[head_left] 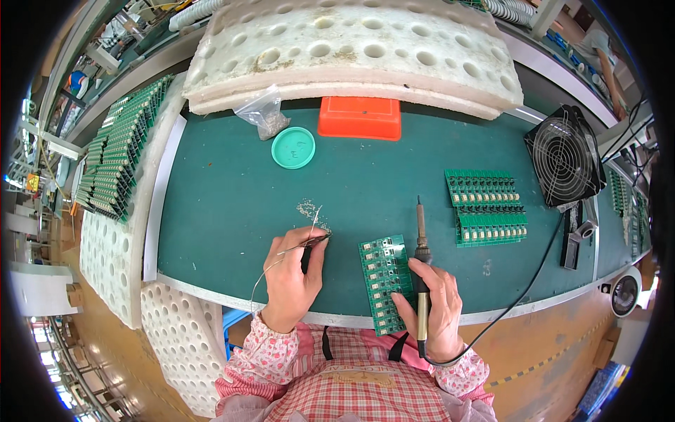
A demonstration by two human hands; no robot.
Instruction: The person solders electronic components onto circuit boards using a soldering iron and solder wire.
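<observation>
My left hand (292,281) is closed in a pinch around a thin silvery solder wire (261,276), which curves down past the wrist. A small dark piece, perhaps tweezers, also shows between its fingers; its kind is hard to make out. My right hand (437,302) grips a soldering iron (422,260), its tip pointing away from me, above the table. That hand's thumb touches a green circuit board panel (380,285) with rows of small white parts, lying beside the iron. Tiny pale bits (307,208) are scattered on the table just beyond my left fingers.
Another pair of board panels (485,211) lies at the right, near a black fan (564,158). At the back are a turquoise lid (293,148), a plastic bag of small parts (264,116), a red tray (360,118) and pierced white foam (351,53). Stacked boards (123,151) stand at left.
</observation>
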